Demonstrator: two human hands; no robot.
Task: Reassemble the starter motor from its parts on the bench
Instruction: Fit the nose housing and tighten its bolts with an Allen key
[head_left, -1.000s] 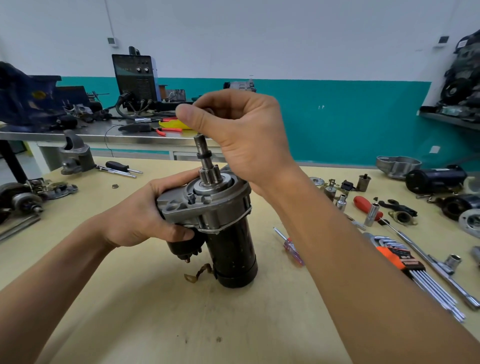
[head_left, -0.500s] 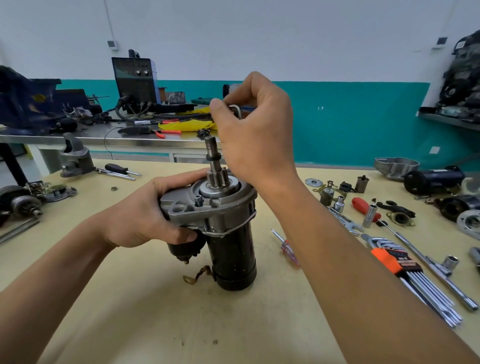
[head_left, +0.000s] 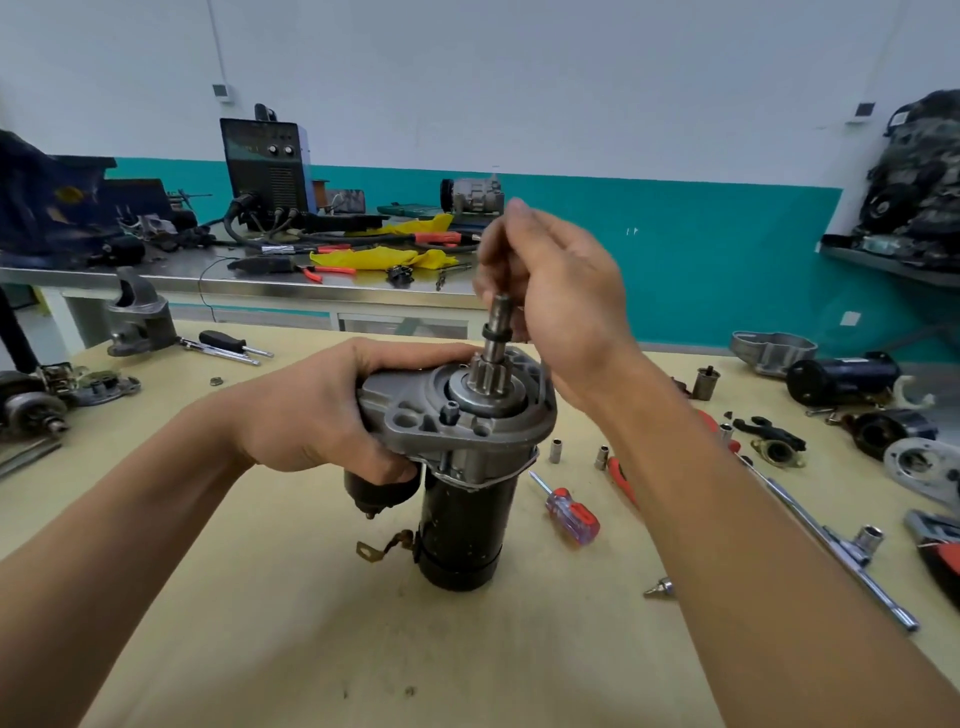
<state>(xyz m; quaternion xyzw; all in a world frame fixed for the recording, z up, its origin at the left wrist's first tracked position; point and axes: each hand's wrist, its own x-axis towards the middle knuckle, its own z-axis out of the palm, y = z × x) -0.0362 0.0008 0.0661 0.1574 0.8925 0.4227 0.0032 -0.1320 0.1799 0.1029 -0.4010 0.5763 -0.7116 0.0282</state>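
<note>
Far left: a loose grey housing (head_left: 137, 317) stands on the tan bench (head_left: 260, 623) in the upper left, with a black-handled screwdriver (head_left: 228, 343) lying just beside it.
Left hand: the left hand (head_left: 322, 410), left of centre, grips the starter motor. Its fingers wrap over the far edge of the grey front end, and the thumb curls under the flange nearest the camera.
Starter motor: the starter motor (head_left: 467, 499) stands upright in the centre of the frame, its black body on the bench and its grey end up.
Shaft: the shaft (head_left: 500, 332) rises from the grey end, with a toothed pinion at its foot and a dark collar halfway up.
Right hand: the right hand (head_left: 561, 301), just above and right of centre, is at the shaft's tip. Its fingers are curled and bunched together and blurred, so I cannot tell whether they pinch anything.
Right of the motor: a red and clear screwdriver (head_left: 571, 514) lies near the motor's base, and two small sockets (head_left: 557, 449) stand beyond it.
Far right: a long chrome bar (head_left: 831, 535) lies slanted on the bench.
</note>
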